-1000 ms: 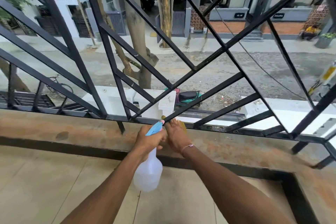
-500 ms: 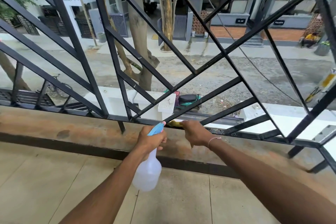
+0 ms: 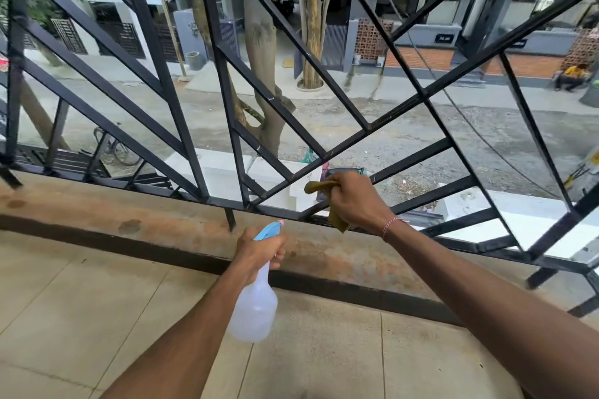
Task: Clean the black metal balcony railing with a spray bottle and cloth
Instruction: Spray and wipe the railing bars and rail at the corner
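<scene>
Left hand (image 3: 256, 253) grips neck of translucent spray bottle (image 3: 254, 308), blue nozzle up, below the black metal railing (image 3: 220, 81). Right hand (image 3: 353, 201) clenches olive cloth (image 3: 319, 186) around a low diagonal railing bar.

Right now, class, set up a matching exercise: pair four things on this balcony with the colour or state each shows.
Things:
1. spray bottle
2. cloth
3. railing
4. ledge

States:
A. black, diagonal bars
B. rust-stained
C. held in the left hand, blue nozzle up
D. yellow-green, gripped by the right hand against a bar

Pairs: 1-C, 2-D, 3-A, 4-B
</scene>
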Demonstrator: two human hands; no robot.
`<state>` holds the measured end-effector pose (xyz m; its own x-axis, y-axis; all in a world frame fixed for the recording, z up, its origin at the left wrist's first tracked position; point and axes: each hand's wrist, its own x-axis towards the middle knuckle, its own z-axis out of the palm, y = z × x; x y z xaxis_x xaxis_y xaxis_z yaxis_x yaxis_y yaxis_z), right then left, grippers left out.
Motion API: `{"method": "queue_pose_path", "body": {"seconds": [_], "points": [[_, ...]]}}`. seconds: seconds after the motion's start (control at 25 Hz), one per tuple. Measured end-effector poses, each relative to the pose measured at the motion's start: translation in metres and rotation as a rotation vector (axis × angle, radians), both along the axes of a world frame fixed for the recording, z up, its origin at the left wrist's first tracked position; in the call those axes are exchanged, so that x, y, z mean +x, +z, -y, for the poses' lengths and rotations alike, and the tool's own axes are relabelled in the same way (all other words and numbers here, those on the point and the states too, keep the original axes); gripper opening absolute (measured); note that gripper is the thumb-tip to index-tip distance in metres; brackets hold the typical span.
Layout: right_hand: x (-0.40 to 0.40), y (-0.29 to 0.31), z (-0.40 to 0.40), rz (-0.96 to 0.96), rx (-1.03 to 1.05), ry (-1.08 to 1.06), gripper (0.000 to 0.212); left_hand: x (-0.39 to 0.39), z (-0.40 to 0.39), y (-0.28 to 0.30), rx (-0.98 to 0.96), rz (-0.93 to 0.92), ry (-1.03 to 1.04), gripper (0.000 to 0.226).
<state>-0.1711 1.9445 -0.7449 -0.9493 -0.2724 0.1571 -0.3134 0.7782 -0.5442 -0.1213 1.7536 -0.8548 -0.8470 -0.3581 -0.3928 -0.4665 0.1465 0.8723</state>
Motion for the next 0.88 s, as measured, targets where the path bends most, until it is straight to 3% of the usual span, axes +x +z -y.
{"method": "queue_pose_path", "body": {"seconds": [0.28, 0.68, 0.8, 0.88], "points": [[-0.002, -0.008, 0.014, -0.061, 0.082, 0.006, 0.026, -0.002, 0.026, -0.003, 0.083, 0.053, 0.146, 0.035], [-0.009, -0.022, 0.037, 0.008, -0.003, -0.004, 0.026, 0.0, 0.035, -0.008, 0.025, 0.07, 0.143, 0.048], [-0.017, -0.052, 0.065, -0.019, -0.079, -0.104, 0.03, 0.001, 0.028, -0.007, -0.009, 0.081, 0.13, 0.049], [-0.021, -0.087, 0.095, 0.077, -0.088, -0.13, 0.034, 0.002, 0.028, -0.005, -0.02, 0.064, 0.139, 0.047]]}}
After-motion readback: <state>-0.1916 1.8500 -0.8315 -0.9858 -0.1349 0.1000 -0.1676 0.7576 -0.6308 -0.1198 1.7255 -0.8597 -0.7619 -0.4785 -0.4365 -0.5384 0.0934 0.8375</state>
